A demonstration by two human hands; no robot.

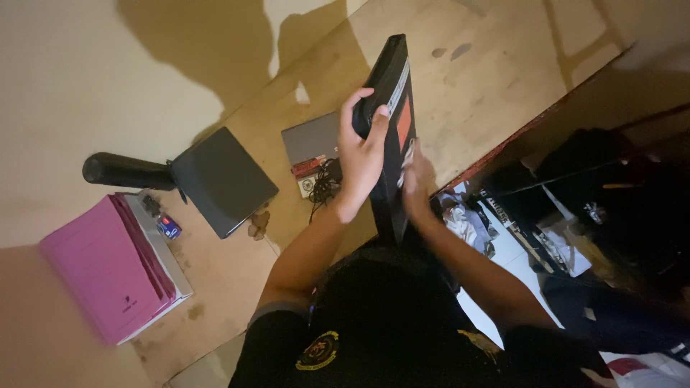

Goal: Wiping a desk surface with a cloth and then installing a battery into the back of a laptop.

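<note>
A black laptop [392,108] is held on edge above the wooden table [496,79], tilted, its near end at the person's chest. The left hand [361,154] is wrapped around its left edge, fingers curled over the top. The right hand [417,183] is pressed flat against its right face; a real grasp cannot be told. Just left of the hands, a grey laptop [310,140] with a tangled black cable [325,185] is seen. Further left lie a dark closed laptop [223,179], a black cylinder [126,171] and pink folders [108,269].
</note>
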